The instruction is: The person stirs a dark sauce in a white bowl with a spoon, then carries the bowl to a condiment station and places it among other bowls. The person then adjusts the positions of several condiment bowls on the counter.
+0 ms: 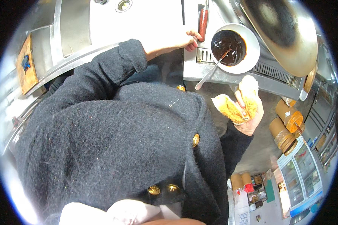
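Note:
My left hand (192,40) reaches over the counter edge, its fingers loosely bent and nothing visible in them. Its fingertips come close to a red handle (203,25) of a utensil; whether they touch is unclear. My right hand (255,119) grips a folded yellow cloth (249,102) in front of the counter. Between and above the hands, a white bowl (253,49) of glossy dark brown liquid (225,39) stands on the steel counter (190,67). A spoon (209,75) leans in it, its handle sticking out past the counter's front edge.
A large metal wok (301,42) is tilted beside the bowl. At upper left lies a white sink surface with a drain (124,5). Brown cylindrical containers (278,129) and a glass-door display fridge (301,174) stand right. A wooden board (28,66) is far left.

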The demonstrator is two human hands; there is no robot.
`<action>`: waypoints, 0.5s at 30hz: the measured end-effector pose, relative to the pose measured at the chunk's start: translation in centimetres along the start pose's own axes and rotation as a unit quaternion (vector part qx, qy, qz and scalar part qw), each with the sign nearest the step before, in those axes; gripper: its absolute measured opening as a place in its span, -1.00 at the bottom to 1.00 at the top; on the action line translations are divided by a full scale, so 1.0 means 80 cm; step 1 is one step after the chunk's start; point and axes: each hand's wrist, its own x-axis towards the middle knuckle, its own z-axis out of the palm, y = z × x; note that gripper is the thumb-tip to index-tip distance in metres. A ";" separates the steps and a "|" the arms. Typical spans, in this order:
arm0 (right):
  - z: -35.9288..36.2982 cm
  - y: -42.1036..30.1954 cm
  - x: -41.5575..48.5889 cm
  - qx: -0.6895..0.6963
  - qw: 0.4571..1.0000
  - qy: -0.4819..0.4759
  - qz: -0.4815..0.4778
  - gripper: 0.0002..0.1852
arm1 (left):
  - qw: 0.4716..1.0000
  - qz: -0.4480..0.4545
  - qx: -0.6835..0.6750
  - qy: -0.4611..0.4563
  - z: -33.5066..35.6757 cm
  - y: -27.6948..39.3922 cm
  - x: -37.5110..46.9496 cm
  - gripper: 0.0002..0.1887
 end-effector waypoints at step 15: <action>-0.114 0.015 -0.014 0.019 0.995 0.086 -0.035 -0.70 | 0.994 -0.072 0.073 -0.036 0.051 -0.018 0.132 -0.49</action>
